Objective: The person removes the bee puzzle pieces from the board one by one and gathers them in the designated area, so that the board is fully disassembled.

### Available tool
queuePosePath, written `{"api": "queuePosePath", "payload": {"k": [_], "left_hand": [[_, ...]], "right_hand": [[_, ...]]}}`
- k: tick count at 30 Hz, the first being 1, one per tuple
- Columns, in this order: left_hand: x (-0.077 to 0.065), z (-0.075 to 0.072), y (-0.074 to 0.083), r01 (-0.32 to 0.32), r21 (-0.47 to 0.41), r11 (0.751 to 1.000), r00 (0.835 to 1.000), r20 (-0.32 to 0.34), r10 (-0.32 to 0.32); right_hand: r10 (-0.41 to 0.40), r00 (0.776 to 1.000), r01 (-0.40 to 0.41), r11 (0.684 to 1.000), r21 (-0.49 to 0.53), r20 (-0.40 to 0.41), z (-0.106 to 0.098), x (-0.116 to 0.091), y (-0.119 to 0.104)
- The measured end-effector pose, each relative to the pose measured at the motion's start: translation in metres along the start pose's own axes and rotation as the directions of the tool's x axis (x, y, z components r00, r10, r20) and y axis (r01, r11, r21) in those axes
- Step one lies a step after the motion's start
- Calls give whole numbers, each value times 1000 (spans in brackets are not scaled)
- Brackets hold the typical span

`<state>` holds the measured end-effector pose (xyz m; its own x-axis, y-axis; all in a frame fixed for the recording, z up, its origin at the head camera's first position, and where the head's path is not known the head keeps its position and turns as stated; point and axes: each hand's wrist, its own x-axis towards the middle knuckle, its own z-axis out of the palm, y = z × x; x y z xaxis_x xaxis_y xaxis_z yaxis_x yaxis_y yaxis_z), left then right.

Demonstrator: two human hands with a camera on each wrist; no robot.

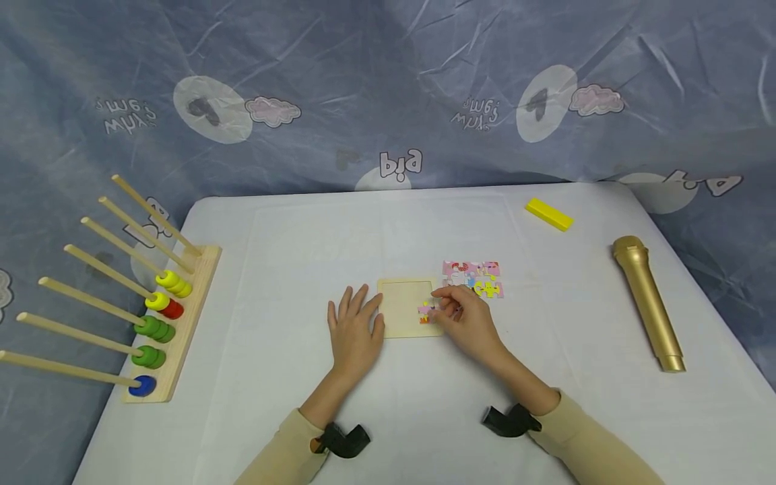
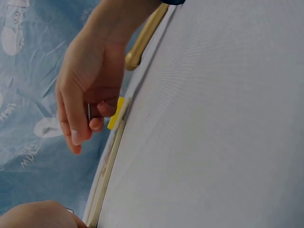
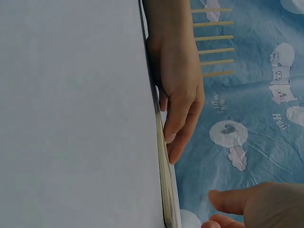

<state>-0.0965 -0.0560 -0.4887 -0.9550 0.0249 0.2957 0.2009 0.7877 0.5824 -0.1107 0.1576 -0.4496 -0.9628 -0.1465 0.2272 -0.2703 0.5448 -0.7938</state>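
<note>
A shallow wooden puzzle tray (image 1: 400,308) lies flat on the table. My left hand (image 1: 356,339) rests at its left edge, fingers spread, with the fingertips on the rim. Over the tray's right side is my right hand (image 1: 469,325), its thumb and fingers bent together. Edge-on in the left wrist view, a thin puzzle piece (image 2: 89,111) shows pinched between those fingers. A pink and yellow patch of puzzle (image 1: 424,312) appears in the tray's lower right, partly covered by the right hand. Several joined pink puzzle pieces (image 1: 471,269) lie just beyond that hand.
On the left stands a wooden peg rack (image 1: 197,313) with coloured beads, its long pegs leaning outward. A yellow block (image 1: 549,214) lies at the back right, and a gold microphone (image 1: 649,303) near the right edge. Patterned blue-grey cloth (image 1: 339,87) hangs behind the table.
</note>
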Motion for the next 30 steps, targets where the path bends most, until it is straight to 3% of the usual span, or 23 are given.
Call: {"api": "queuePosePath", "payload": {"k": [19,30], "left_hand": [[-1,0,0,-1,-10,1000,1000,-12,1],[0,0,-1,3,-1,1000,1000,-4,-3]], "right_hand": [[-34,999,35,997,-66,15,10,-4,8],[-48,998,53,986,-156,37,11,-3,10]]}}
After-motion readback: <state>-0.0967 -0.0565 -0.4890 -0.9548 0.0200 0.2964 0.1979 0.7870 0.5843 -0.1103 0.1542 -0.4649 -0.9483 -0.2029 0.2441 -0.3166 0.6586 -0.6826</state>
